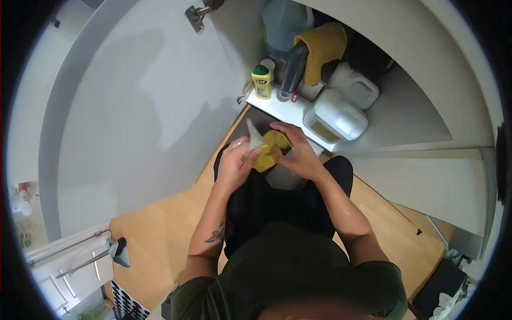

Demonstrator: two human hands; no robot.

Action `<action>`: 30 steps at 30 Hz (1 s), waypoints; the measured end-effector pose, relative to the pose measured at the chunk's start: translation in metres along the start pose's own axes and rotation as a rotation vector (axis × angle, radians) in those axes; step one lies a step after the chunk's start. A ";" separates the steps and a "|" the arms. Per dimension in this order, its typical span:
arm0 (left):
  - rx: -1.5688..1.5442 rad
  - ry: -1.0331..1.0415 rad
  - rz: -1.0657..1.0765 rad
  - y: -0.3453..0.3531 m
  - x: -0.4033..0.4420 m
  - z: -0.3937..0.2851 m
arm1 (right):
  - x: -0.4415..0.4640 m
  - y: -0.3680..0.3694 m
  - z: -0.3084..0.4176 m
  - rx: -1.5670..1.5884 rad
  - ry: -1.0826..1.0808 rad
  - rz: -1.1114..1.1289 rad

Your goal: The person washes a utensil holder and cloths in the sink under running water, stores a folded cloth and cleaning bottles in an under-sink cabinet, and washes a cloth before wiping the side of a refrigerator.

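Note:
In front of my knees, both hands are around a crumpled yellow item that looks like a cloth or soft packaging. A pale pointed flap sticks up from it, and I cannot make out its exact kind. My left hand is closed on the left side, thumb pressed against the yellow. On the other side, my right hand curls its fingers and thumb about the yellow item's right end. Just beyond the hands, a yellow Cif bottle with a green cap stands on the white cabinet shelf.
Inside the cabinet are a white jug, another pale canister, a dark grey bottle, a yellow cloth and a large bluish container. The open cabinet door stands at left. A dustpan lies lower left.

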State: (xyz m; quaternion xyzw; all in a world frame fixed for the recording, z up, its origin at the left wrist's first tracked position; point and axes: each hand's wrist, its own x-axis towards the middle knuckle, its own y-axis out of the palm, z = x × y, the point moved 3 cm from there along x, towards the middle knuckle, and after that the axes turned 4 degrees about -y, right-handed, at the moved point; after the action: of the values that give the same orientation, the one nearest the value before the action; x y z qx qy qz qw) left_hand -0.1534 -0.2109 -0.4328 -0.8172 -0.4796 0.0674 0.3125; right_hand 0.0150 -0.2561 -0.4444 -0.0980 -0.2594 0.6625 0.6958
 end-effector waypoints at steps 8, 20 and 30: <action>0.006 0.072 -0.121 -0.010 0.015 -0.007 | 0.015 0.005 0.008 0.054 -0.097 0.107; -0.080 -0.200 0.131 -0.057 0.052 0.008 | 0.045 -0.058 0.018 0.351 -0.037 0.104; 0.377 -0.008 0.023 -0.140 0.003 -0.035 | 0.022 -0.061 0.041 0.072 -0.174 0.077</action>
State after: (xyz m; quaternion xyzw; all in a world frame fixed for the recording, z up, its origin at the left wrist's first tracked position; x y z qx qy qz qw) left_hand -0.2410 -0.1758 -0.3234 -0.7494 -0.4502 0.1628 0.4574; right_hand 0.0474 -0.2495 -0.3754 -0.0250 -0.2910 0.7035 0.6479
